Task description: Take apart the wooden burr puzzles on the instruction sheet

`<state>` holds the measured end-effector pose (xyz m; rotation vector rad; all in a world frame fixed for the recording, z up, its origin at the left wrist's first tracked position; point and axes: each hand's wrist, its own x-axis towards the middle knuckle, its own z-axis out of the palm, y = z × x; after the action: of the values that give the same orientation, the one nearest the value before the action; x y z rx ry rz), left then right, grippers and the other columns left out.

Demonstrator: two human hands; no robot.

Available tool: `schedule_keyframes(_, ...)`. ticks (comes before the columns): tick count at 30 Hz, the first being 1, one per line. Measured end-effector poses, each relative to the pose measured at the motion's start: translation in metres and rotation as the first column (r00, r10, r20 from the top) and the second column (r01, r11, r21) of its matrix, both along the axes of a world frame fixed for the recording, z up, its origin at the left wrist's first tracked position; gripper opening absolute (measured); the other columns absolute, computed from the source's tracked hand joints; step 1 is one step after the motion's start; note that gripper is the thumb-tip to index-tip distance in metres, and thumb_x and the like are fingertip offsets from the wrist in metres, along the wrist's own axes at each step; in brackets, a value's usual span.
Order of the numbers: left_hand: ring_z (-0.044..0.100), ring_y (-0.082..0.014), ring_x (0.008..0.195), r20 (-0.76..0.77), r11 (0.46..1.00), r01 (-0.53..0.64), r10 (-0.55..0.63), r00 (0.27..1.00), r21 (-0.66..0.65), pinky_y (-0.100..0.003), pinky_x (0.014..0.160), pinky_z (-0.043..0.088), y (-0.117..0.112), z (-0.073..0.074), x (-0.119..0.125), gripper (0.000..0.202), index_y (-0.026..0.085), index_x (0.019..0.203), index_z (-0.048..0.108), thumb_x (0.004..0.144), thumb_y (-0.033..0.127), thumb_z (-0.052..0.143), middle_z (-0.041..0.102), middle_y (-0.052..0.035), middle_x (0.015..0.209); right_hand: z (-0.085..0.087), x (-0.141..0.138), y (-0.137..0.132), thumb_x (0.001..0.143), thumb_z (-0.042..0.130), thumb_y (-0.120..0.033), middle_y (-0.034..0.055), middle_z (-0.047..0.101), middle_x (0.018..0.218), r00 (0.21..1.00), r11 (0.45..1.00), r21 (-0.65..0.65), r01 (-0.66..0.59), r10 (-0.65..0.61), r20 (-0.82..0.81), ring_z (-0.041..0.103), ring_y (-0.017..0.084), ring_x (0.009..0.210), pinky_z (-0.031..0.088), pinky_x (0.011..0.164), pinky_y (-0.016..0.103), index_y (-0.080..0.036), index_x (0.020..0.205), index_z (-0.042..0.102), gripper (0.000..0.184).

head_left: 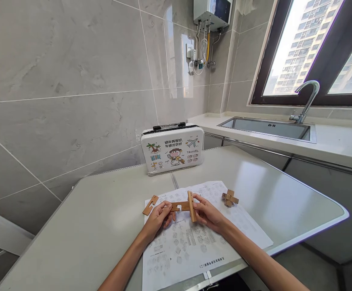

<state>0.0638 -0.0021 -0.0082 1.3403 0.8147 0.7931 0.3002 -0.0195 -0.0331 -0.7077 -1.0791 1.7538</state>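
My left hand (pixel 160 214) pinches the left end of a flat notched wooden puzzle piece (pixel 183 206), held level above the paper. A second wooden puzzle piece (pixel 191 207) stands upright across its right end, and my right hand (pixel 208 211) grips that one. The two pieces meet in a cross shape; whether they are locked together I cannot tell. To the left of my left hand lies a loose notched wooden piece (pixel 150 205). An assembled wooden burr puzzle (pixel 230 198) rests on the paper's right side. Under my hands is a printed instruction sheet (pixel 188 254).
The pale folding table (pixel 103 226) has a seam and a right edge near the counter. At its back stands a white cartoon-printed case (pixel 172 149) against the tiled wall. A sink (pixel 267 127) with a faucet (pixel 307 101) is at the right, below the window.
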Motion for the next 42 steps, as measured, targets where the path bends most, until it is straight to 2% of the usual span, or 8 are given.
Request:
schedule_keyframes(5, 0.035, -0.0052, 0.044, 0.004, 1.000, 0.002, -0.002, 1.000, 0.003, -0.023, 0.046, 0.022, 0.000, 0.000, -0.001, 0.041, 0.019, 0.088, 0.053, 0.096, 0.059, 0.061, 0.067, -0.0002, 0.074, 0.000, 0.000, 0.001, 0.085, 0.078, -0.047, -0.0127, 0.048, 0.052, 1.000, 1.000, -0.022, 0.004, -0.004, -0.001, 0.026, 0.004, 0.035, 0.016, 0.039, 0.019, -0.023, 0.115, 0.057, 0.043)
schedule_keyframes(11, 0.037, -0.0057, 0.045, 0.009, 1.000, -0.016, 0.016, 1.000, -0.002, -0.022, 0.045, 0.025, 0.002, -0.004, -0.002, 0.040, 0.020, 0.089, 0.054, 0.096, 0.058, 0.063, 0.067, 0.0002, 0.075, 0.001, 0.000, 0.002, 0.085, 0.074, -0.046, -0.0104, 0.044, 0.055, 0.996, 0.995, -0.054, 0.079, -0.077, 0.037, 0.024, 0.005, 0.041, 0.019, 0.040, 0.020, -0.020, 0.110, 0.065, 0.037)
schedule_keyframes(18, 0.038, -0.0049, 0.043, 0.032, 0.999, -0.042, 0.042, 0.999, -0.005, -0.021, 0.045, 0.028, 0.003, -0.007, -0.002, 0.038, 0.020, 0.089, 0.055, 0.095, 0.056, 0.065, 0.065, 0.0018, 0.072, 0.000, 0.000, 0.005, 0.085, 0.073, -0.050, -0.0098, 0.040, 0.056, 0.981, 0.982, -0.049, 0.183, -0.178, 0.081, 0.024, 0.006, 0.044, 0.017, 0.042, 0.021, -0.019, 0.123, 0.067, 0.050)
schedule_keyframes(22, 0.038, -0.0051, 0.042, 0.006, 0.996, -0.082, 0.082, 0.997, 0.023, -0.020, 0.043, 0.031, 0.003, -0.007, -0.001, 0.039, 0.020, 0.091, 0.054, 0.096, 0.058, 0.062, 0.064, 0.0022, 0.070, 0.000, -0.003, 0.003, 0.085, 0.072, -0.058, -0.0062, 0.045, 0.066, 0.923, 0.951, 0.080, 0.299, -0.310, 0.228, 0.034, 0.009, 0.051, 0.024, 0.043, 0.020, -0.020, 0.128, 0.067, 0.058)
schedule_keyframes(26, 0.038, -0.0061, 0.041, -0.025, 0.991, -0.125, 0.126, 0.992, 0.053, -0.021, 0.042, 0.030, 0.002, -0.009, 0.001, 0.041, 0.021, 0.090, 0.053, 0.095, 0.060, 0.061, 0.062, 0.0030, 0.067, 0.000, -0.005, 0.001, 0.089, 0.066, -0.062, -0.0051, 0.047, 0.071, 0.864, 0.918, 0.240, 0.315, -0.382, 0.329, 0.037, 0.010, 0.052, 0.030, 0.044, 0.023, -0.020, 0.135, 0.062, 0.063)
schedule_keyframes(30, 0.038, -0.0076, 0.045, -0.073, 0.975, -0.187, 0.196, 0.978, 0.117, -0.021, 0.044, 0.027, -0.001, -0.011, 0.003, 0.040, 0.021, 0.089, 0.055, 0.095, 0.060, 0.062, 0.057, 0.0048, 0.061, -0.006, -0.007, 0.002, 0.093, 0.063, -0.059, -0.0035, 0.052, 0.072, 0.794, 0.868, 0.359, 0.343, -0.472, 0.384, 0.043, 0.012, 0.054, 0.035, 0.052, 0.026, -0.019, 0.135, 0.060, 0.058)
schedule_keyframes(35, 0.048, -0.0132, 0.056, -0.233, 0.898, -0.256, 0.351, 0.907, 0.357, -0.025, 0.057, 0.035, -0.006, -0.007, 0.005, 0.037, 0.021, 0.087, 0.058, 0.100, 0.056, 0.055, 0.057, 0.0031, 0.061, -0.014, -0.009, 0.001, 0.098, 0.059, -0.049, -0.0023, 0.057, 0.075, 0.699, 0.831, 0.482, 0.279, -0.519, 0.491, 0.048, 0.014, 0.056, 0.041, 0.059, 0.029, -0.023, 0.140, 0.058, 0.050)
schedule_keyframes(42, 0.044, -0.0152, 0.057, -0.369, 0.855, -0.228, 0.422, 0.828, 0.465, -0.028, 0.059, 0.033, -0.005, -0.010, 0.004, 0.043, 0.022, 0.079, 0.053, 0.102, 0.058, 0.045, 0.051, 0.0039, 0.063, -0.012, -0.009, -0.003, 0.100, 0.053, -0.045, -0.0011, 0.062, 0.081, 0.645, 0.834, 0.523, 0.175, -0.498, 0.580, 0.055, 0.015, 0.058, 0.046, 0.063, 0.029, -0.023, 0.134, 0.061, 0.042)
